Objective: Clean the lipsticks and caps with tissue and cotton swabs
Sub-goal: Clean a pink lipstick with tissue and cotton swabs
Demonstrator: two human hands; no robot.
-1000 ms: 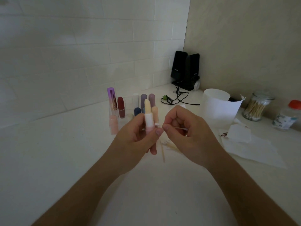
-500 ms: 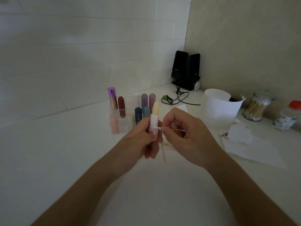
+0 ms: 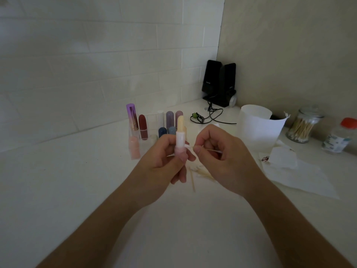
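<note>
My left hand [image 3: 164, 159] grips an uncapped lipstick [image 3: 180, 135] upright: pale yellow stick, white collar, pink base. My right hand [image 3: 224, 157] pinches a cotton swab [image 3: 209, 150] held level, its white tip touching the lipstick's white collar on the right side. Behind the hands stands a clear organizer [image 3: 135, 140] with several lipsticks [image 3: 143, 126] in purple, dark red, white, mauve and blue. Used swabs [image 3: 201, 173] lie on the counter under my hands. A crumpled tissue [image 3: 283, 157] with a dark red stain lies on a flat tissue sheet [image 3: 301, 178] to the right.
A white paper cup [image 3: 258, 128] stands right of the hands. A glass jar of cotton swabs [image 3: 302, 128] and an orange-capped bottle [image 3: 340, 136] stand at the far right. Black speakers [image 3: 220, 82] with cables [image 3: 208, 117] fill the corner. White countertop [image 3: 77, 180] spreads left and front.
The lipstick in my left hand has shifted a little right and turned, its pink base now showing. My right hand keeps the swab tip rubbing at the collar.
</note>
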